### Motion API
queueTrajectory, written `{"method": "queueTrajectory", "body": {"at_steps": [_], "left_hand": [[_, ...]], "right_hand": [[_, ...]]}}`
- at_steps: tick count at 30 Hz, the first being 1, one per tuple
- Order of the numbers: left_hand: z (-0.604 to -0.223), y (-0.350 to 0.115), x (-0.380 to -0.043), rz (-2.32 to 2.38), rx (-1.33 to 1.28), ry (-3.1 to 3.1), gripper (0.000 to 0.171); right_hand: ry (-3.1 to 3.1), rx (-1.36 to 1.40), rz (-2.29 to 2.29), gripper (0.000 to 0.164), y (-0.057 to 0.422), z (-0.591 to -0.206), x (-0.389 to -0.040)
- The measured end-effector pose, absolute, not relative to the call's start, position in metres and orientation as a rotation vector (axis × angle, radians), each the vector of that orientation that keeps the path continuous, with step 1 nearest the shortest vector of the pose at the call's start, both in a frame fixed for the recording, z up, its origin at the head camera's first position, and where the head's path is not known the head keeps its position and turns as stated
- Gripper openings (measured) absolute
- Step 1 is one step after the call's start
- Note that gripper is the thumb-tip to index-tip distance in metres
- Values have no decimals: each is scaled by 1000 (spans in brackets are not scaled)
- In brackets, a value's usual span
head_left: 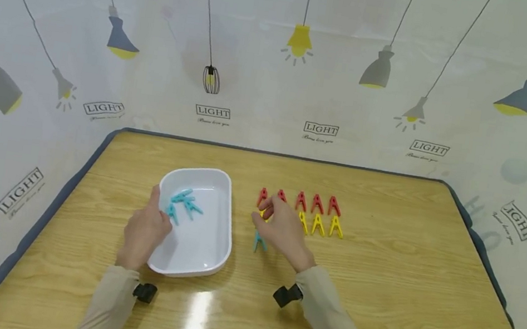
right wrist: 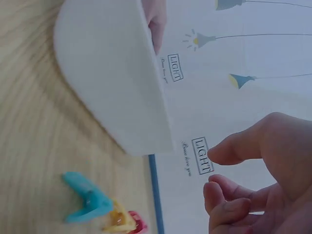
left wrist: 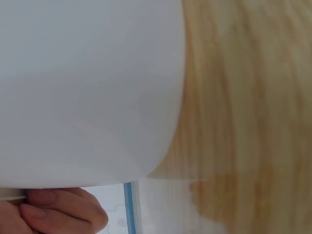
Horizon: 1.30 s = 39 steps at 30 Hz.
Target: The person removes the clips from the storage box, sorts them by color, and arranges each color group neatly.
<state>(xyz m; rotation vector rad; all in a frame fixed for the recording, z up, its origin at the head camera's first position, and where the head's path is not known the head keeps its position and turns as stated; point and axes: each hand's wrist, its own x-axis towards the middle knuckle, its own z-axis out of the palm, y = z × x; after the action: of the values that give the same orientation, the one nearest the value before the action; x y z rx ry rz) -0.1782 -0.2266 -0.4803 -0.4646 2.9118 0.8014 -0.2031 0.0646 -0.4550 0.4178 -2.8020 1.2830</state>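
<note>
My left hand (head_left: pixel 145 232) grips the left wall of a white plastic tray (head_left: pixel 194 259), thumb over the rim; in the left wrist view its fingers (left wrist: pixel 68 209) show at the tray's edge. Inside the tray, several teal clothespins (head_left: pixel 190 206) lie in a loose cluster. To the right of the tray my right hand (head_left: pixel 282 233) hovers over the table, its thumb and fingertips apart with nothing between them. Just below it lies one teal clothespin (head_left: pixel 259 241), also seen in the right wrist view. The hand partly covers a yellow clothespin (head_left: pixel 262 213) behind that.
A row of red clothespins (head_left: pixel 301 201) lies beyond the right hand, with a row of yellow clothespins (head_left: pixel 318 224) in front of it. All rest on a wood-grain table (head_left: pixel 401 296). A white lamp-printed sheet (head_left: pixel 254 84) rises around the table's back and sides.
</note>
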Motion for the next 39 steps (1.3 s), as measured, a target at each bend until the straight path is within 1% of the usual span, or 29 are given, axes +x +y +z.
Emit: {"method": "queueTrajectory", "body": {"at_steps": [13,25,33,39], "left_hand": [[-485,-229,-181,789,-462,2924,76],[-481,-228,-181,811,-480,2901,77],[-484,-228,-179,788,-485,2925,78],[-484,-228,-181,808,-489,2906,79]], "right_hand": [[-2786,559,1319,11,33,-425,-218],[-2863,707,1175,13,3,-409,-228],[-2892,805,1130,12,-15,-406,-235],[-2912,796,1131,12,-24,-407,-240]]}}
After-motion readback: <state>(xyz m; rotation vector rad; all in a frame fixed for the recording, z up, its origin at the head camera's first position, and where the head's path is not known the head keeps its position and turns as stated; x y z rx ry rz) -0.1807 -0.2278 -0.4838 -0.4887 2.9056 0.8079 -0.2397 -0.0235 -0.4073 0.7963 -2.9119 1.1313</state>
